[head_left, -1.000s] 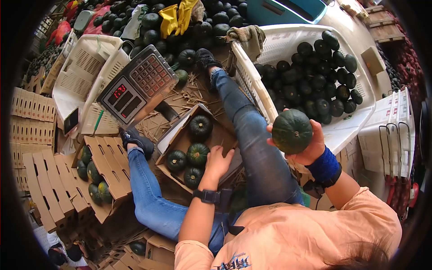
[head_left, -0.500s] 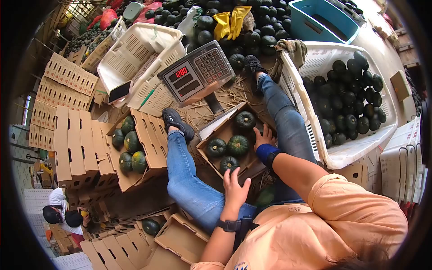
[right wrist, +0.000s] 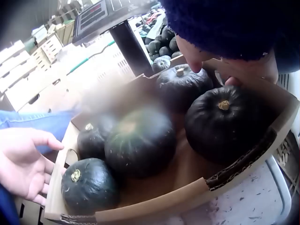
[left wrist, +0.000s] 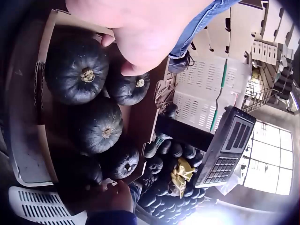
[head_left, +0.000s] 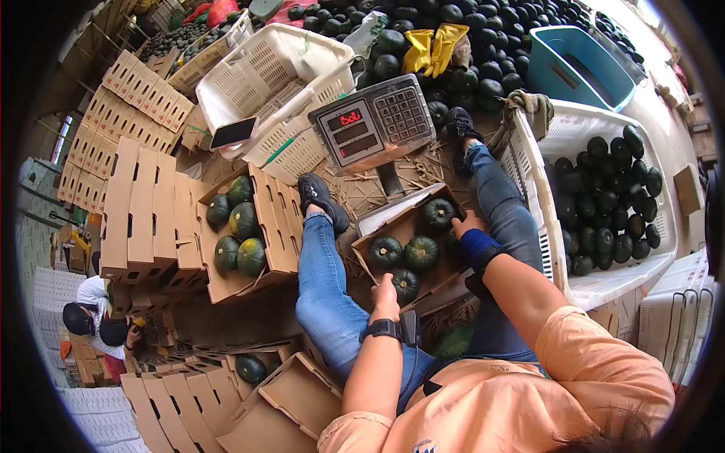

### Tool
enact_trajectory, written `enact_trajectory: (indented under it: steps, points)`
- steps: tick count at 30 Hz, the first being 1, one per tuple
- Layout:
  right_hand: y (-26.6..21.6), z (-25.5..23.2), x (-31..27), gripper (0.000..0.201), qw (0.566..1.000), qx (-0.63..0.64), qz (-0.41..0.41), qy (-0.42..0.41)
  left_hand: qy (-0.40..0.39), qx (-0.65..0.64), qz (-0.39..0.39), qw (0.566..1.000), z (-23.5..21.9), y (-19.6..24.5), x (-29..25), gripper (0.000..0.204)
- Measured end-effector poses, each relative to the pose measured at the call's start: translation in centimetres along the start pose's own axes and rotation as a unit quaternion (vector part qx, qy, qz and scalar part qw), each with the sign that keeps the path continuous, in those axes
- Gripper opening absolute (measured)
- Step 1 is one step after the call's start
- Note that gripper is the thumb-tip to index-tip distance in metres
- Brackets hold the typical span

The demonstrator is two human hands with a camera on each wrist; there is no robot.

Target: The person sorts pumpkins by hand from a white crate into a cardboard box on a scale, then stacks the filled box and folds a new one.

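Observation:
Several dark green pumpkins [head_left: 421,253] sit in an open cardboard box [right wrist: 154,206] on the scale's platform [head_left: 375,219]. At the box's near left end is my left hand [head_left: 386,296]; the right wrist view shows its fingers [right wrist: 28,183] loosely extended beside the handle hole. My right hand [head_left: 470,224] grips the wall at the opposite end, its fingertips [right wrist: 232,81] over the rim. Just inside that end, one pumpkin [right wrist: 225,124] is partly hidden by my right hand in the head view. The scale's display [head_left: 351,119] shows red digits.
At right stands a white crate [head_left: 559,257] of pumpkins. A second white crate [head_left: 226,83] stands at back left under a phone [head_left: 234,134]. Stacked cardboard boxes [head_left: 132,219] fill the left side. Yellow gloves [head_left: 434,51] lie on the pumpkin heap. Another person [head_left: 94,317] is at far left.
The pumpkin held up in my right hand has gone into the box, and that hand now grips the rim. My left hand has moved to the near left end. The display digits have changed.

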State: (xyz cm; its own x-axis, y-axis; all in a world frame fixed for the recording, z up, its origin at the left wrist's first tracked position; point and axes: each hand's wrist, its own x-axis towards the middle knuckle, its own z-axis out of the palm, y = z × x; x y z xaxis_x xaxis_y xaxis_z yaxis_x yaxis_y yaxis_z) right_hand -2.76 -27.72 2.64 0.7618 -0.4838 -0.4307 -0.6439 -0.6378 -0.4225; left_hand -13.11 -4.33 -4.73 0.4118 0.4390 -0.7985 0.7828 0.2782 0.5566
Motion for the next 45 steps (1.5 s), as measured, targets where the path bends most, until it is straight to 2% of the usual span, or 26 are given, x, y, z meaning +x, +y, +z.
enact_trajectory:
  steps: [2,6,8,10,13,14,16,17,18,21,24,25,26,28,29,32,33,34,36,37,38,39,40,42,44,45]
  points:
    - [0.0,-0.9,0.0,0.051,0.999,0.049,-0.005,-0.014,0.008,0.093,0.092,0.991,-1.5,2.7,-5.4,0.050]
    - [0.0,-1.4,1.1,0.041,0.991,0.076,-0.071,-0.085,-0.027,0.033,0.374,0.927,-5.0,5.5,-12.4,0.025]
    - [-1.4,-3.4,-0.2,0.040,0.975,0.134,-0.118,-0.130,-0.086,-0.023,0.406,0.910,-7.9,8.0,-16.9,0.019]
    - [-3.4,-6.4,-2.0,0.040,0.953,0.143,-0.206,-0.167,-0.127,-0.092,0.457,0.876,-10.9,8.1,-17.1,0.022]
    - [-8.7,-12.9,-5.6,0.041,0.886,0.208,-0.304,-0.280,-0.098,-0.248,0.389,0.882,-14.8,10.1,-20.3,0.037]
    - [-10.8,-14.8,-6.4,0.043,0.856,0.240,-0.334,-0.311,-0.085,-0.263,0.388,0.879,-16.1,10.4,-20.5,0.048]
    - [-16.2,-19.5,-10.8,0.046,0.827,0.289,-0.324,-0.358,-0.151,-0.403,0.402,0.808,-17.9,11.6,-20.8,0.051]
    - [-18.3,-20.7,-11.3,0.049,0.782,0.295,-0.379,-0.398,-0.152,-0.469,0.389,0.778,-18.2,12.9,-21.9,0.040]
    - [-20.0,-21.5,-11.9,0.052,0.732,0.299,-0.431,-0.436,-0.136,-0.500,0.376,0.768,-19.1,13.4,-21.4,0.017]
    - [-22.6,-23.3,-15.7,0.046,0.696,0.411,-0.460,-0.368,-0.105,-0.567,0.369,0.729,-20.3,17.4,-21.5,0.013]
    - [-19.8,-24.7,-17.5,0.043,0.704,0.375,-0.500,-0.336,-0.042,-0.635,0.334,0.695,-20.9,20.7,-16.9,0.016]
    - [-18.0,-24.9,-17.6,0.041,0.706,0.378,-0.501,-0.330,0.038,-0.600,0.356,0.715,-20.8,21.6,-13.8,0.015]
    - [-16.3,-25.3,-17.5,0.041,0.734,0.342,-0.500,-0.306,0.120,-0.559,0.374,0.730,-20.6,21.9,-10.7,0.014]
    - [-12.4,-26.6,-17.2,0.039,0.771,0.292,-0.493,-0.279,0.260,-0.377,0.319,0.830,-20.0,21.8,-7.2,0.020]
    - [-10.5,-27.5,-16.9,0.038,0.789,0.273,-0.476,-0.275,0.265,-0.287,0.329,0.860,-19.9,21.4,-8.0,0.039]
    - [-4.2,-30.2,-13.7,0.040,0.842,0.234,-0.423,-0.238,0.215,-0.375,0.312,0.846,-19.5,20.3,-13.4,0.060]
    - [-1.8,-30.7,-12.1,0.040,0.863,0.260,-0.379,-0.209,0.168,-0.371,0.301,0.862,-19.7,18.9,-15.8,0.065]
    - [0.1,-31.2,-10.2,0.040,0.886,0.249,-0.351,-0.175,0.124,-0.351,0.358,0.856,-19.8,17.0,-17.8,0.061]
    - [5.1,-31.2,-3.9,0.040,0.933,0.207,-0.284,-0.081,0.091,-0.249,0.396,0.879,-18.9,14.4,-24.0,0.056]
    - [7.7,-30.8,-0.3,0.039,0.943,0.197,-0.260,-0.058,0.042,-0.186,0.411,0.891,-18.8,12.6,-26.0,0.056]
    - [10.3,-30.0,2.7,0.038,0.953,0.187,-0.235,-0.032,-0.022,-0.081,0.457,0.885,-19.1,10.9,-28.1,0.057]
    - [12.2,-29.0,4.6,0.037,0.955,0.216,-0.200,-0.048,0.038,0.103,0.521,0.846,-19.9,9.7,-30.3,0.060]
    - [14.0,-27.8,6.6,0.037,0.954,0.245,-0.165,-0.062,0.095,0.283,0.565,0.770,-21.0,8.7,-32.5,0.063]
    - [16.9,-25.6,8.9,0.036,0.962,0.210,-0.139,-0.108,0.285,0.361,0.471,0.752,-22.1,6.4,-36.2,0.070]
    - [14.9,-25.7,6.2,0.037,0.944,0.256,-0.109,-0.175,0.423,0.479,0.317,0.701,-24.3,3.3,-37.0,0.069]
    - [14.8,-25.7,6.1,0.042,0.935,0.269,-0.147,-0.177,0.392,0.459,0.197,0.772,-25.9,1.4,-36.9,0.064]
